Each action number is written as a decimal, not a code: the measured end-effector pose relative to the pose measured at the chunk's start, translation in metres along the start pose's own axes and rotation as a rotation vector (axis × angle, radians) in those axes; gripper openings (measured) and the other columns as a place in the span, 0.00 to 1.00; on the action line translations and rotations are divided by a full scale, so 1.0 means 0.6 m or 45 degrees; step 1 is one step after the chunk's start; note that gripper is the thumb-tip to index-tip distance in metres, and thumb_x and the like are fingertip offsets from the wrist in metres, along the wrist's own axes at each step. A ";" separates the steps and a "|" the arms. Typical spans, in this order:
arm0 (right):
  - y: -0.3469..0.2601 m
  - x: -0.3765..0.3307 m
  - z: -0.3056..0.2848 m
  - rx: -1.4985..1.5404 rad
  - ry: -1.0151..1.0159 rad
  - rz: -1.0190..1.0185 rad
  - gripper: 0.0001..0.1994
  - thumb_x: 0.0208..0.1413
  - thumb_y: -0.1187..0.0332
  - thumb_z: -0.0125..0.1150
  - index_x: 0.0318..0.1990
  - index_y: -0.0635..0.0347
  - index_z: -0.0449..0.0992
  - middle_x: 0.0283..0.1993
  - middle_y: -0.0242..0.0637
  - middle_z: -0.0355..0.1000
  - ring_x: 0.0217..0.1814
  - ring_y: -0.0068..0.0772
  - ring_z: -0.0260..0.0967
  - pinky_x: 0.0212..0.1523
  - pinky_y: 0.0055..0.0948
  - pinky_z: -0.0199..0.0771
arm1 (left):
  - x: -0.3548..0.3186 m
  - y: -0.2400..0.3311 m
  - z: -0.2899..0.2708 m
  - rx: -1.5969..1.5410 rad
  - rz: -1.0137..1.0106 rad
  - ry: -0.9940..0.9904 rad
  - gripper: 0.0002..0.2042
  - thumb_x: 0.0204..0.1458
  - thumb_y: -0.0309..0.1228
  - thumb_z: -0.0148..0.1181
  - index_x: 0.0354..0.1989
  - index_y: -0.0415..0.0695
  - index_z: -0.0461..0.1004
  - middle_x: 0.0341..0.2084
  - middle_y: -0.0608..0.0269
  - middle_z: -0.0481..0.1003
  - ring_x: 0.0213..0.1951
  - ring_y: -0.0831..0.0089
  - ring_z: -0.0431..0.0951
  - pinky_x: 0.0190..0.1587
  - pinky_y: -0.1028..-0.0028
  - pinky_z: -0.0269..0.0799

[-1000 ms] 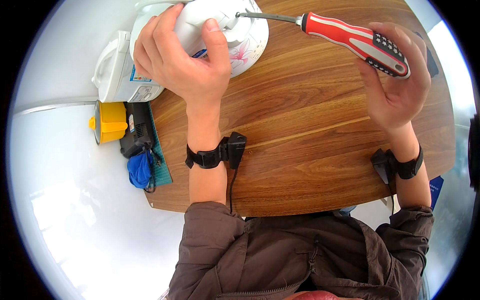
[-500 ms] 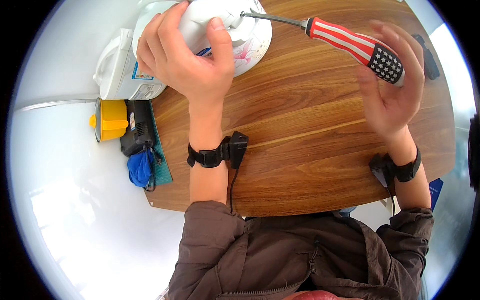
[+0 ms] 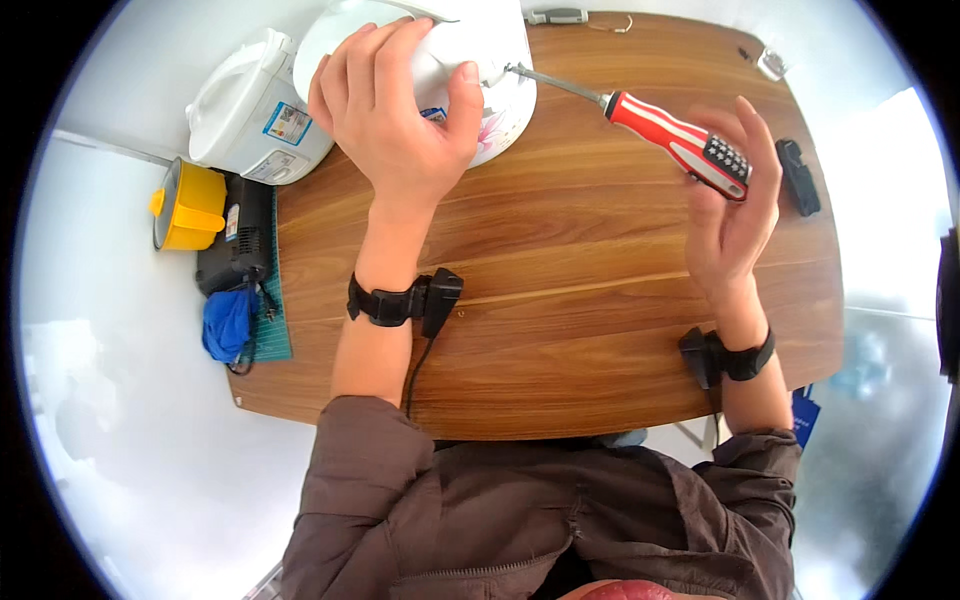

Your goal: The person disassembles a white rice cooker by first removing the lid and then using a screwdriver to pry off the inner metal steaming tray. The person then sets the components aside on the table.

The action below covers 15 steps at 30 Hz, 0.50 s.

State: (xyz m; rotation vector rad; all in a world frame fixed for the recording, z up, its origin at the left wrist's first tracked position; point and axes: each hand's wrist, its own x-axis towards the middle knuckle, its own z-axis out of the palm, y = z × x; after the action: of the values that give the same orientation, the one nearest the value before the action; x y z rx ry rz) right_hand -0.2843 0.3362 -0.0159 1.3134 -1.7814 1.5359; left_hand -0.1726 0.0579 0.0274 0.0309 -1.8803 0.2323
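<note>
At the far edge of the table stands a white appliance (image 3: 514, 106) with a rounded body and a pink flower print. My left hand (image 3: 405, 135) grips its white upper part, fingers curled over the top and thumb along the side. My right hand (image 3: 738, 190) holds a screwdriver (image 3: 670, 140) by its red and white striped handle with a black, star-patterned end. The handle rests between thumb and fingers; one finger is blurred. Its metal shaft slants up to the left, and the tip meets the appliance's side beside my left thumb. Whatever lies under the tip is too small to make out.
Left of the appliance stands a white rice cooker (image 3: 250, 105). Nearby are a yellow pot (image 3: 195, 210), a black device (image 3: 238, 240), a blue cloth (image 3: 228, 325) and a green mat (image 3: 272, 335). A black object (image 3: 797, 178) lies at right; a grey-handled tool (image 3: 558, 17) lies at the back.
The view has shifted, showing more of the table's far edge. The screwdriver handle has turned about its axis and my right fingers have shifted around it. My left hand keeps its hold.
</note>
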 end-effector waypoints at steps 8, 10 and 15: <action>-0.016 0.003 0.000 -0.121 0.004 -0.335 0.28 0.50 0.79 0.72 0.60 0.65 0.71 0.53 0.54 0.76 0.47 0.46 0.76 0.47 0.38 0.77 | 0.000 0.010 0.002 -0.010 -0.052 0.030 0.19 0.52 0.42 0.66 0.50 0.48 0.79 0.47 0.63 0.78 0.54 0.59 0.74 0.60 0.60 0.58; -0.022 0.002 -0.001 -0.086 -0.032 -0.203 0.25 0.58 0.70 0.69 0.61 0.67 0.69 0.54 0.57 0.74 0.52 0.46 0.75 0.50 0.39 0.76 | -0.001 0.010 -0.002 -0.008 -0.069 0.030 0.18 0.52 0.41 0.66 0.49 0.48 0.80 0.47 0.63 0.79 0.55 0.59 0.74 0.61 0.60 0.57; -0.019 -0.014 -0.013 -0.129 -0.138 0.101 0.24 0.71 0.61 0.54 0.67 0.69 0.64 0.46 0.49 0.78 0.38 0.29 0.78 0.38 0.25 0.77 | 0.000 0.009 -0.004 -0.017 -0.087 0.018 0.18 0.52 0.40 0.67 0.49 0.48 0.80 0.48 0.64 0.79 0.55 0.61 0.74 0.62 0.59 0.57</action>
State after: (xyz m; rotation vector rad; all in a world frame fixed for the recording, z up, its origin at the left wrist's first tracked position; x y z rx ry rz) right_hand -0.2728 0.3473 -0.0148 1.3137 -1.9735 1.4192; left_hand -0.1712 0.0636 0.0272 0.0843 -1.8628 0.1724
